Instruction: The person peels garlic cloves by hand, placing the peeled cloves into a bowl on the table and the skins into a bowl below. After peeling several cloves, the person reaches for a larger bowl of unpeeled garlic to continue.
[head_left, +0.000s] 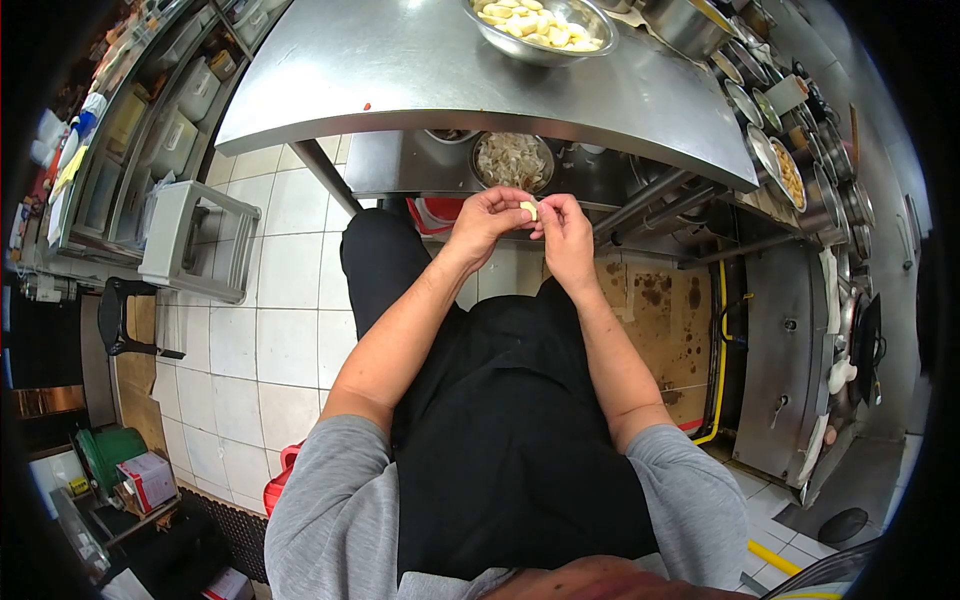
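Between my two hands is a small pale yellow piece [529,210] that looks like a garlic clove. My left hand [486,222] pinches it from the left side. The fingers of my right hand [565,235] are closed at its right side, and whether they hold anything of their own is too small to tell. Just beyond my fingers, a bowl of papery peelings [513,162] sits on the lower shelf. Above it on the steel table [400,70], a metal bowl [545,48] holds many pale yellow cloves [535,22].
The steel table's front edge runs across above my hands. At the left are a grey plastic stool [200,240] and shelves with containers [175,140]. Pots and bowls [790,175] line the right side. A yellow pipe [722,340] runs down near my right.
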